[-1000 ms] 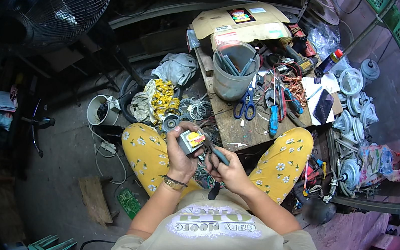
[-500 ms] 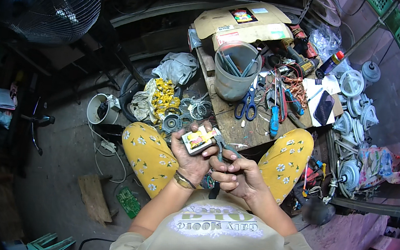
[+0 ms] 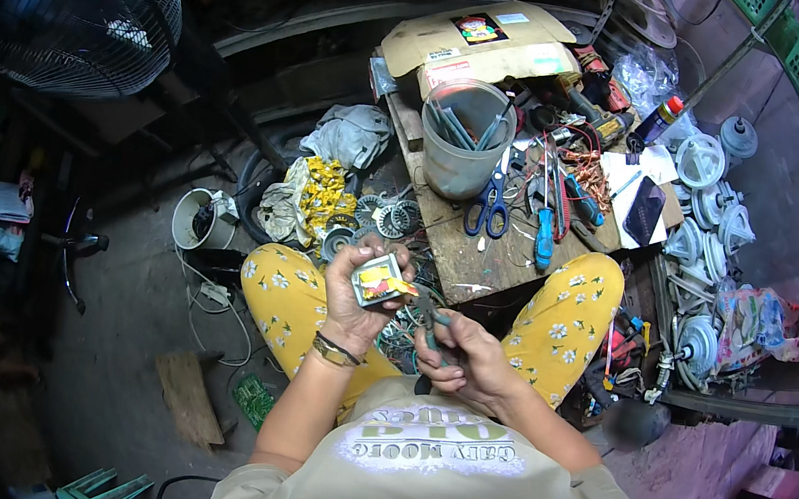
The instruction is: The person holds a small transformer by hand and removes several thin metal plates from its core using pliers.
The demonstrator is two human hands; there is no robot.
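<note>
My left hand [image 3: 351, 312] is closed around a small block that looks like a transformer [image 3: 376, 281], with a pale grey frame and a yellow middle. An orange-red bit sticks out at its right side. In my right hand [image 3: 474, 360] is a pair of pliers [image 3: 426, 314] with dull green handles, the fingers wrapped round them. The pliers' dark jaws are close to the right side of the block; whether they touch it I cannot tell. Both hands are above my lap, between my knees.
Ahead stands a low wooden table [image 3: 459, 257] bearing a grey bucket [image 3: 455, 171], blue-handled scissors [image 3: 491, 211], a blue screwdriver [image 3: 544, 238] and a phone [image 3: 644, 211]. Yellow coils [image 3: 326, 194] and metal rings lie left of it. A fan [image 3: 97, 18] stands far left.
My hands have moved slightly apart. The block has tilted and moved a little left, and the plier jaws have come down and away from its top right corner.
</note>
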